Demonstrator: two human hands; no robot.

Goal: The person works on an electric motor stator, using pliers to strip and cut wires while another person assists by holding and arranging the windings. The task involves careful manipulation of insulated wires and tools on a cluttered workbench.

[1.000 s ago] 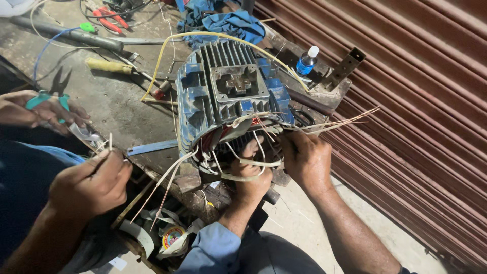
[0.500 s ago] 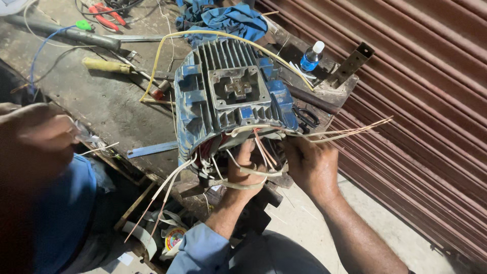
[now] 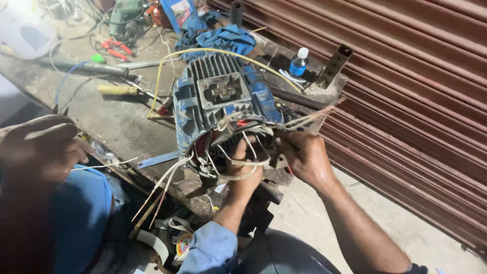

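Both hands are working at the blue ribbed cast-metal motor housing (image 3: 223, 101) sitting at the grimy counter's (image 3: 116, 127) near edge. The left hand (image 3: 243, 170) is gripping white sleeved winding leads (image 3: 238, 162); the right hand (image 3: 304, 157) is pinching a thin wire bundle (image 3: 314, 117). A clear plastic bottle (image 3: 299, 62) is standing behind.

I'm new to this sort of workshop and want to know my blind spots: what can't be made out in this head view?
- Left hand: its fingertips vanish among the white wires inside the blue motor.
- Right hand: the grip on the wire bundle is hidden by its own fingers.
- Another person's hand: blurred, cut by the left edge.
- Red pliers: too small for detail.
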